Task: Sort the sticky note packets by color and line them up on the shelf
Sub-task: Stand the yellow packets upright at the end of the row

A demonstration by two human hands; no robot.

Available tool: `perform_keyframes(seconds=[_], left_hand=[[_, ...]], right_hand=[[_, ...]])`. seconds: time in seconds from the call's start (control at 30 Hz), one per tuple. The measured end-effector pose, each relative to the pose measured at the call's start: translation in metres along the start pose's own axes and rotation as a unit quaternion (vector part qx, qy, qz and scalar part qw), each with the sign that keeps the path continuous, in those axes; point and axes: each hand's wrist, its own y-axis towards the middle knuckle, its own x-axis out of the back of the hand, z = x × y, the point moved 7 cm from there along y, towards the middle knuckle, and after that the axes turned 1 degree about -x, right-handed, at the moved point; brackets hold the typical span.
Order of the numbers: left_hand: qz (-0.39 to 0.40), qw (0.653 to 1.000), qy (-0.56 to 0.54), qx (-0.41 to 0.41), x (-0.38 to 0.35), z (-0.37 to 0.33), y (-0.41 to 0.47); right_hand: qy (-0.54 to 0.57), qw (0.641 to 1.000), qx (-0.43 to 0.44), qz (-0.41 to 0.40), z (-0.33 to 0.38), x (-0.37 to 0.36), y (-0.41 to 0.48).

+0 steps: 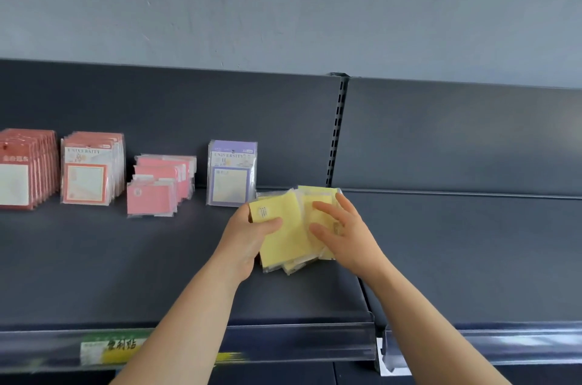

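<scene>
We judge the sorting well along. Along the back of the shelf (126, 274), from its left edge, stand red packets (25, 170), red-framed packets (88, 173), pink packets (157, 186) and purple packets (231, 173), each colour in its own row. What is left is the yellow packets (283, 243): they are a fanned, uneven bunch near the shelf's right end, just right of the purple ones, not yet squared up or stood in line.

Our left hand (248, 240) grips the bunch, thumb curled over the front packet. Our right hand (346, 230) lies on its right side with fingers fairly straight, steadying it.

The left fingers behind the bunch are hidden, and we cannot tell whether its lower edge touches the shelf. The red row is cut off at the picture's left, the print is blurred, and we cannot count the purple packets.
</scene>
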Motion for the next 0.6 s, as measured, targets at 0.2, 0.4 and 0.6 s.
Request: perform_keyframes(seconds=[0.2, 0.4, 0.6], left_hand=[[0.017, 0.998, -0.052, 0.011, 0.029, -0.004, -0.006], [0.047, 0.994, -0.089, 0.028, 0.044, -0.006, -0.011], [0.097, 0.986, -0.126, 0.041, 0.053, -0.007, -0.019]], right_hand=[[-0.059, 0.998, 0.010, -0.034, 0.005, -0.010, -0.011], [-0.198, 0.972, 0.061, -0.111, 0.022, -0.025, -0.028], [-0.201, 0.978, -0.005, -0.063, 0.025, -0.043, -0.036]])
